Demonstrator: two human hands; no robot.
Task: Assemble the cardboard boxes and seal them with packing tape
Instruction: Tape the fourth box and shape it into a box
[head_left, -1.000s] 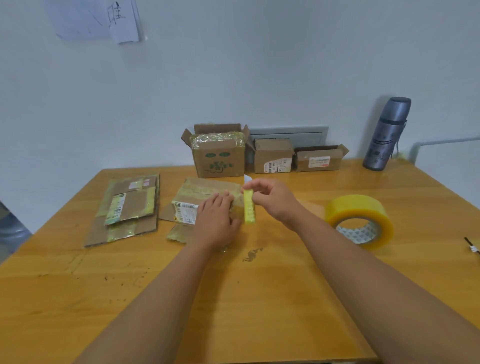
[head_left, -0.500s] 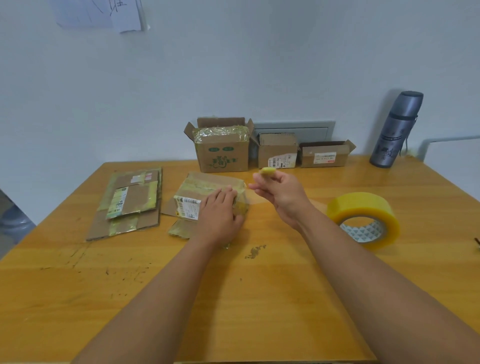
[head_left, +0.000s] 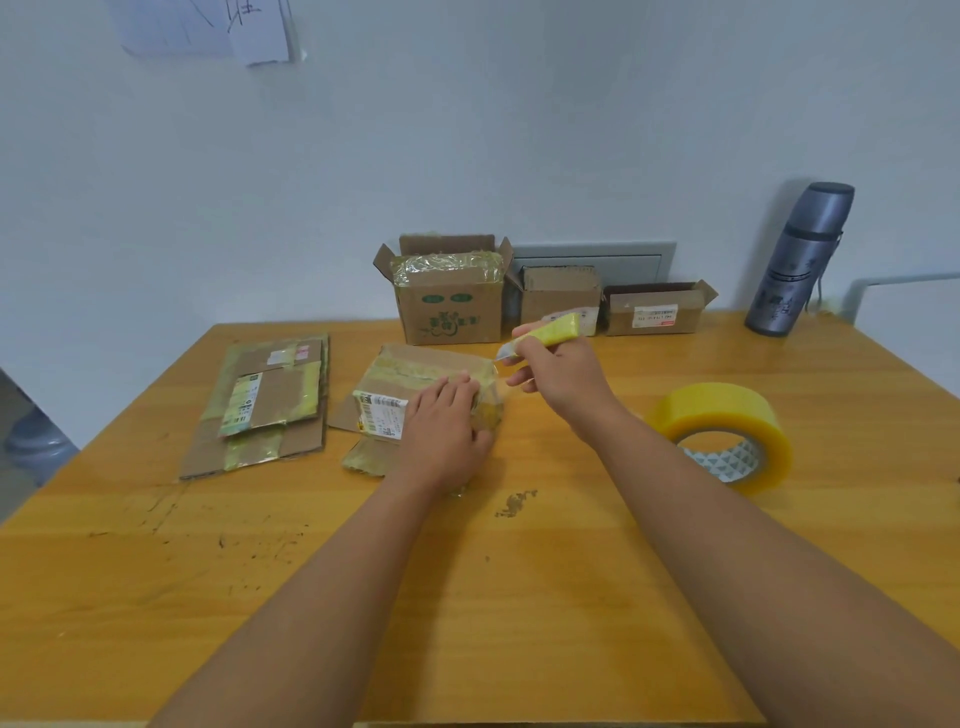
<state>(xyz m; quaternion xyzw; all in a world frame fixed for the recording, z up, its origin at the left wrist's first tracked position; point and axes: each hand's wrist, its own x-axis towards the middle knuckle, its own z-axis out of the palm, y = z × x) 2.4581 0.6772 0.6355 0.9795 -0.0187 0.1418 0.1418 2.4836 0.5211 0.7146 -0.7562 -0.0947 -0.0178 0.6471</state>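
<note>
Cardboard box (head_left: 415, 382), small, taped and bearing a white label, lies in the middle of the wooden table (head_left: 519, 597), and your forearms reach toward it from the near edge. Your left hand (head_left: 441, 431) rests palm down on its right part, fingers straight and together, pressing on the taped top. Just right of the box, your right hand (head_left: 561, 374) is curled round a yellow utility knife (head_left: 550, 332), whose pale tip points left and down toward the box's far right corner; whether the tip touches the box you cannot tell. A thin clear strip seems to run between the box's right edge and your right fingers, too faint to be sure of.

Right of your right forearm, a roll of yellow packing tape (head_left: 727, 415) stands on its edge, apart from the box. Left of the box lies a stack of flattened cardboard boxes (head_left: 265, 405), patched with tape and labels.

Farther back, against the wall, three assembled boxes (head_left: 550, 301) stand in a row with their top flaps open, the left one the tallest. At the far right corner a grey flask (head_left: 800, 260) stands upright.
</note>
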